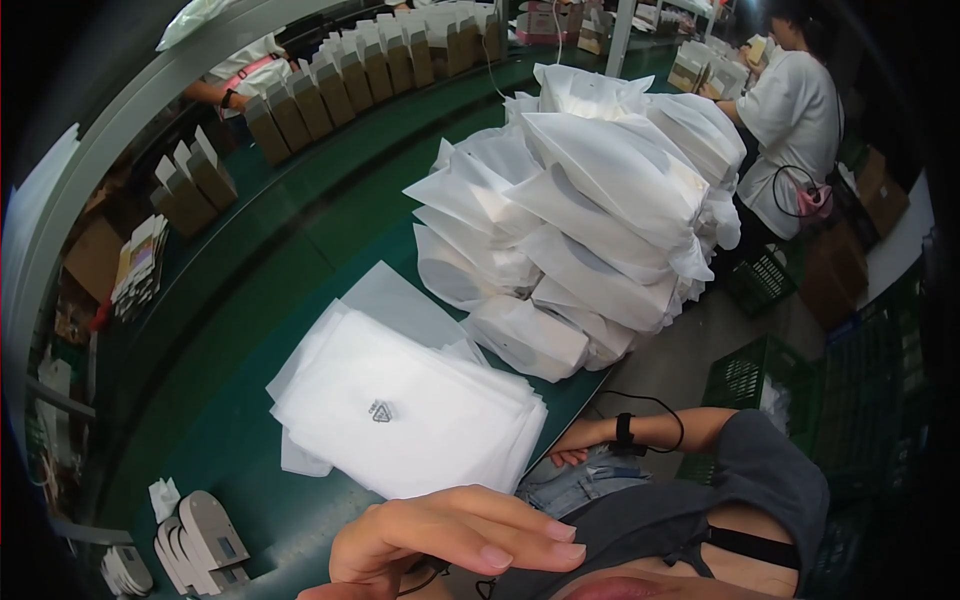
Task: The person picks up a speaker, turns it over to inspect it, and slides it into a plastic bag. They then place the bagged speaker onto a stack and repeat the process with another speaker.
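Note:
Close to the camera at the lower edge, my left hand [450,535] is open, its fingers stretched toward the right with nothing in them. My right hand [575,440] hangs by the table's edge with fingers loosely apart, and no object shows in it. Between the hands and the far side lies a stack of flat white translucent bags [430,400], the top one bearing a small dark triangular mark. Behind it rises a large pile of filled white bags [590,220]; their contents show only as pale, rounded shapes.
A green table [330,250] curves along the left. Open cardboard boxes [330,90] line its far side, near another person's arm [210,93]. Grey curved parts [205,535] stand lower left. At right are a co-worker [795,120] and green crates [750,375].

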The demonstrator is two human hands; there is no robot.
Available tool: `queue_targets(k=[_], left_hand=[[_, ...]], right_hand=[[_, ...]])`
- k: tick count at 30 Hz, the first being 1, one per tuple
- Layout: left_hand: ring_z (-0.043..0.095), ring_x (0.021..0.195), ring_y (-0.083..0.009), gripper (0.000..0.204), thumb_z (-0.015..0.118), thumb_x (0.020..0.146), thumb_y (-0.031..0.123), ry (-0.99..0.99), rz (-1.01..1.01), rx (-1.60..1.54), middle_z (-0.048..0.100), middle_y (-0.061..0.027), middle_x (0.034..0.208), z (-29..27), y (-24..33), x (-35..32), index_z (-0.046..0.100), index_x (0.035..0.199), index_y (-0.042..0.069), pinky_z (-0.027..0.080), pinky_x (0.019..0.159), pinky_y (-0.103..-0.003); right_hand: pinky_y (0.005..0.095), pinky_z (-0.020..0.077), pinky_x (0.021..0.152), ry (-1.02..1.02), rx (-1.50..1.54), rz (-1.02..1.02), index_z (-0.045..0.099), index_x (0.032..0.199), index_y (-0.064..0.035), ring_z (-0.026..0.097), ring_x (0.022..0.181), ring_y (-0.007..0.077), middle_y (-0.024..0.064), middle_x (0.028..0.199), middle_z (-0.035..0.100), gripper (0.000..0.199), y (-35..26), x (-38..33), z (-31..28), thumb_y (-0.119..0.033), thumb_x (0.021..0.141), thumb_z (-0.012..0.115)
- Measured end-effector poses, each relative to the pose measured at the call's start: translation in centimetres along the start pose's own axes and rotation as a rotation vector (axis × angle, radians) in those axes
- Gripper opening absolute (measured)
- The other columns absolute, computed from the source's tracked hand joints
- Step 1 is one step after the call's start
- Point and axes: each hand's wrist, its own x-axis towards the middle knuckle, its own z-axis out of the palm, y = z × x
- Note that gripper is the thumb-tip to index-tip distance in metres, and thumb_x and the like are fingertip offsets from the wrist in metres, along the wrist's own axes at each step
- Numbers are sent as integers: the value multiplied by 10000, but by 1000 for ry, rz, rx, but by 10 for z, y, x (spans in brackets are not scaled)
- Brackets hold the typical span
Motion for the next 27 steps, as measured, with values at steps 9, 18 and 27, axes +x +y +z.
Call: queue_targets(k=[9,18,27], left_hand=[[577,901,-376,680,196,862,622,75,26,52,595,-275,928,2,5,3,440,986,-1,454,782,-488],[579,891,-368,670,191,866,616,88,81,18,600,-266,914,2,0,8,436,983,3,457,770,-485],[576,887,-378,694,177,860,629,77,32,8,593,-283,905,-7,4,-2,434,989,-3,439,792,-490]], right_hand=[[186,359,359,-7,21,-18,618,713,-38,499,387,68,13,520,570,422,-4,0,2,-390,887,461],[184,360,358,15,16,-2,617,712,-39,491,380,66,14,521,570,426,-8,-4,3,-396,885,461],[187,360,362,-9,16,0,617,718,-35,491,382,69,15,522,571,433,-1,2,0,-398,889,455]])
